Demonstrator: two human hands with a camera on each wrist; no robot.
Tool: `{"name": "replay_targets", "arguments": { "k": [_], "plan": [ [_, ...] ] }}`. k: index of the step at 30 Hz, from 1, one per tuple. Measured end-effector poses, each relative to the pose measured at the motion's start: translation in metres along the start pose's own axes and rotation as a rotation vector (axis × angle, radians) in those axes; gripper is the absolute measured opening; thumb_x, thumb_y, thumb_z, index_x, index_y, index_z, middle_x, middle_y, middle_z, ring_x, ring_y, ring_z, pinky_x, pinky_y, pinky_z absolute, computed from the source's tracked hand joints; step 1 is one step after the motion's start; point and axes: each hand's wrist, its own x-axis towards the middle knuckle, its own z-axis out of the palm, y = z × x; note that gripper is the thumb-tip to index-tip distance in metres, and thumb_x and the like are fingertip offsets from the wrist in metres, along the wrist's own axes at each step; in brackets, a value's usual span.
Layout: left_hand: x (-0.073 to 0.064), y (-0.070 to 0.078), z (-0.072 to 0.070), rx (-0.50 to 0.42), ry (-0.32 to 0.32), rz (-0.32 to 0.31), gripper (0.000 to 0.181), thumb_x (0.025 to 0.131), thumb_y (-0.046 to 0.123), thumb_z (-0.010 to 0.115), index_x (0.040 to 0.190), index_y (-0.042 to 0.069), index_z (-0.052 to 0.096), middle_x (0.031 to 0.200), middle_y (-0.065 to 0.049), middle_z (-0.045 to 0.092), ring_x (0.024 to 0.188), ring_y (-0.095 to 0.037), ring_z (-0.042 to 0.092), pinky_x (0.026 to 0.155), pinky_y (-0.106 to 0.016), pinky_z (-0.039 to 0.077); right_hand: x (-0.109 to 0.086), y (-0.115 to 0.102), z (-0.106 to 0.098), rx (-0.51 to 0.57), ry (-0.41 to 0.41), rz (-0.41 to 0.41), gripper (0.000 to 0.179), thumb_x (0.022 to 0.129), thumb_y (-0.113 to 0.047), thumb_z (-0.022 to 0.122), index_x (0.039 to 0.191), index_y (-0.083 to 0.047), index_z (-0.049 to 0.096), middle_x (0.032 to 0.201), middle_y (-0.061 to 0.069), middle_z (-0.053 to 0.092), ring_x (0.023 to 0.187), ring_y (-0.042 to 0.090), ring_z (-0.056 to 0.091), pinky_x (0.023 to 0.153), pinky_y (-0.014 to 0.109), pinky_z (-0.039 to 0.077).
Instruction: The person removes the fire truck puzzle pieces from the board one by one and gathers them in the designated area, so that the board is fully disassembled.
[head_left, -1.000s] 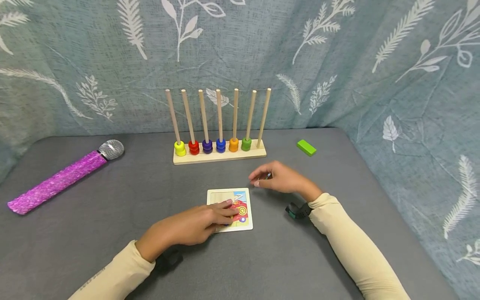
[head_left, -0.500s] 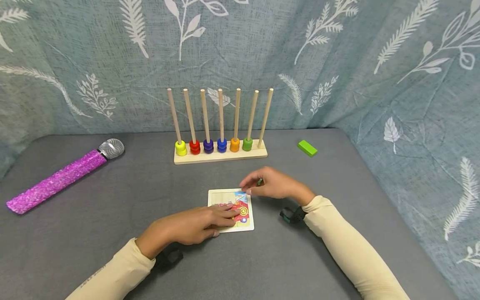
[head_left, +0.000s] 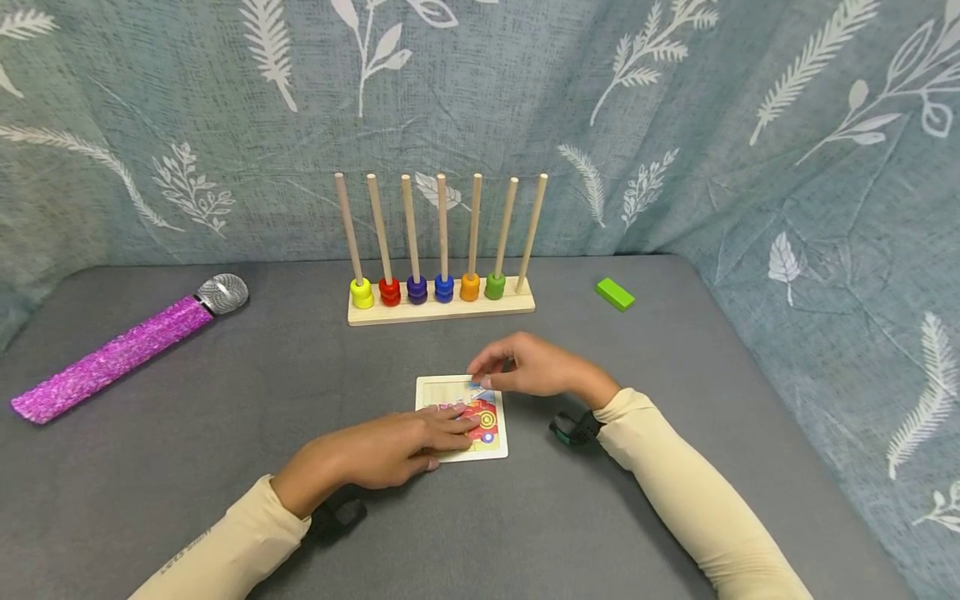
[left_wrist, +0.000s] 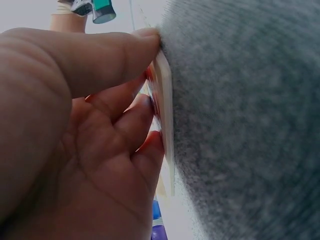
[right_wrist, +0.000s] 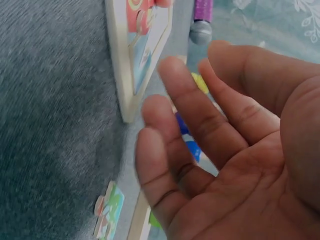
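Head view: left hand (head_left: 405,446) on puzzle (head_left: 501,437), right hand (head_left: 532,365) loose at its far right corner

Puzzle sits flat on gray table (head_left: 300,342), centered between the hands. Light wood frame; red, blue and yellow picture inside, partly covered by left hand.

Left hand: palm down, fingers extended, fingertips on the picture. Left wrist view has them against the puzzle face, thumb (left_wrist: 145,47) at the frame's edge. Laid on, not wrapped round.

Right hand: fingers relaxed, slightly bent, thumb apart from them, nothing gripped per right wrist view. Thumb and fingertips overlap the puzzle corner in head view; can't tell if they touch.

Loose piece (right_wrist: 111,210), green/blue with a knob, lies on the table off the puzzle, beyond the corner, toward the rack (head_left: 442,313). Seen in right wrist view.

Rack: behind the puzzle, seven upright pegs. Rings at the feet of six, left to right: yellow, red, purple, blue, orange, green.

Others: pink glitter mic (head_left: 123,354) lying at an angle far left, silver head toward the rack. Green block (head_left: 616,294) right of rack, well apart. Leaf-print curtain (head_left: 510,92) behind. Beige sleeves (head_left: 682,475) on both arms.
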Motion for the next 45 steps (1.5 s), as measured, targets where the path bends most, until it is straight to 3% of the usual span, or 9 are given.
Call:
{"name": "replay_targets", "arguments": {
  "k": [10,23,32,38,45],
  "plan": [
    [0.002,-0.003,0.0,0.036,0.004,0.037,0.05,0.093,-0.005,0.056,0.142,0.006,0.051,0.151,-0.008,0.039,0.142,-0.028,0.028,0.111,-0.047,0.028,0.003,-0.001,0.001,-0.01,-0.032,0.014,0.022,0.096,-0.005,0.059,0.116,-0.002,0.069,0.103,0.004,0.071,0.089,0.01,0.062,0.073,0.027,0.05],
    [-0.001,-0.003,-0.001,0.017,0.005,0.012,0.047,0.095,-0.003,0.056,0.141,0.006,0.052,0.153,-0.005,0.037,0.142,-0.026,0.027,0.111,-0.047,0.029,0.007,0.0,0.003,0.023,-0.07,-0.001,0.026,0.093,0.002,0.058,0.117,-0.001,0.068,0.105,0.004,0.071,0.089,0.011,0.063,0.072,0.026,0.05],
    [-0.001,-0.003,0.0,0.023,0.01,0.032,0.046,0.095,-0.002,0.055,0.141,0.005,0.052,0.152,-0.006,0.037,0.143,-0.026,0.026,0.111,-0.047,0.027,0.008,0.004,0.006,0.026,-0.093,-0.015,0.025,0.092,0.003,0.059,0.115,-0.002,0.069,0.101,0.002,0.071,0.091,0.009,0.062,0.071,0.025,0.05],
    [0.0,-0.004,0.001,0.036,0.019,0.051,0.045,0.095,-0.002,0.056,0.14,0.004,0.052,0.152,-0.007,0.038,0.142,-0.027,0.028,0.111,-0.047,0.027,0.008,0.003,0.008,-0.019,-0.09,-0.005,0.027,0.091,0.004,0.06,0.115,-0.002,0.068,0.097,0.001,0.068,0.086,0.008,0.059,0.07,0.025,0.048],
    [0.001,-0.003,0.002,0.013,-0.001,0.002,0.046,0.096,-0.001,0.056,0.141,0.006,0.052,0.153,-0.004,0.037,0.142,-0.025,0.027,0.111,-0.047,0.028,0.006,0.001,0.01,-0.188,-0.028,0.015,0.026,0.087,-0.001,0.068,0.113,-0.006,0.07,0.097,0.001,0.061,0.086,0.012,0.054,0.075,0.024,0.047]
  ]
}}
